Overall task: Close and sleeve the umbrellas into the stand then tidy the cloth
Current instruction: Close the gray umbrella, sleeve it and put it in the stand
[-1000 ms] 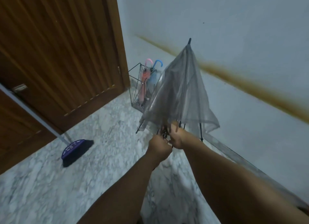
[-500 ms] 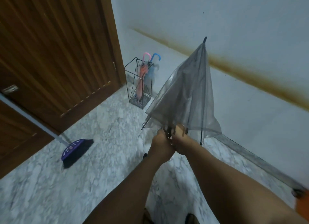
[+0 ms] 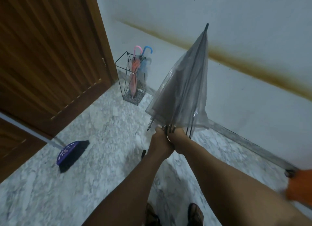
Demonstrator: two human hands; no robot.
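Note:
A grey see-through umbrella is folded down, its tip pointing up and right toward the wall. My left hand and my right hand grip it together at the bottom of the canopy, around the rib ends and shaft. Its handle is hidden below my hands. In the corner, a black wire umbrella stand holds a pink umbrella and a blue umbrella, both folded with hooked handles up.
A purple broom leans on the wooden door at the left. Marble floor lies between me and the stand. An orange object sits by the wall at the right edge. My feet show at the bottom.
The canopy has drawn in narrower and tilted to the right. The view has shifted, so the stand now shows unobstructed to the left of the umbrella.

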